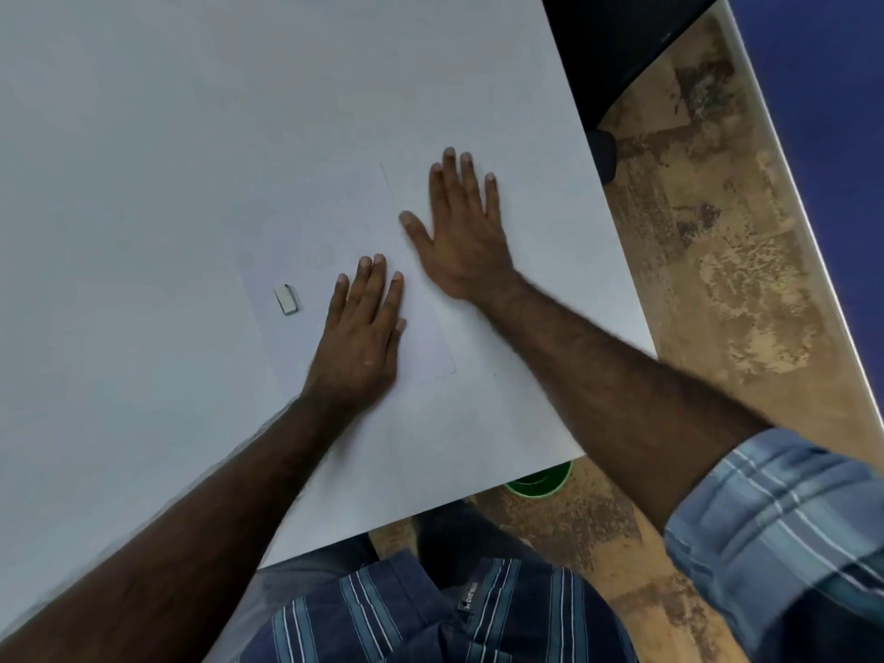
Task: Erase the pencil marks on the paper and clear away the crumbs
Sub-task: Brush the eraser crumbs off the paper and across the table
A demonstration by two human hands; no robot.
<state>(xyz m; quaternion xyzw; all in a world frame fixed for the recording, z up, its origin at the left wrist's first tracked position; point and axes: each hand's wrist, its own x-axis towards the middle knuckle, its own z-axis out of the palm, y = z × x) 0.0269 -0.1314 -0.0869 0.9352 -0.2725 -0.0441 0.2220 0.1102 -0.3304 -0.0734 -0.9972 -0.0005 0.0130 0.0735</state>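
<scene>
A white sheet of paper lies on the white table, hard to tell from it but for faint edges. My left hand rests flat on the sheet's near part, fingers straight. Further away, my right hand lies flat with fingers spread, at the paper's right edge and on the table beyond it. A small white eraser lies on the paper, left of my left hand and apart from it. I can make out no pencil marks or crumbs.
The table's right edge and near corner are close to my right forearm. A green container stands on the mottled brown floor under the table's near edge. A dark object stands beyond the table at the upper right.
</scene>
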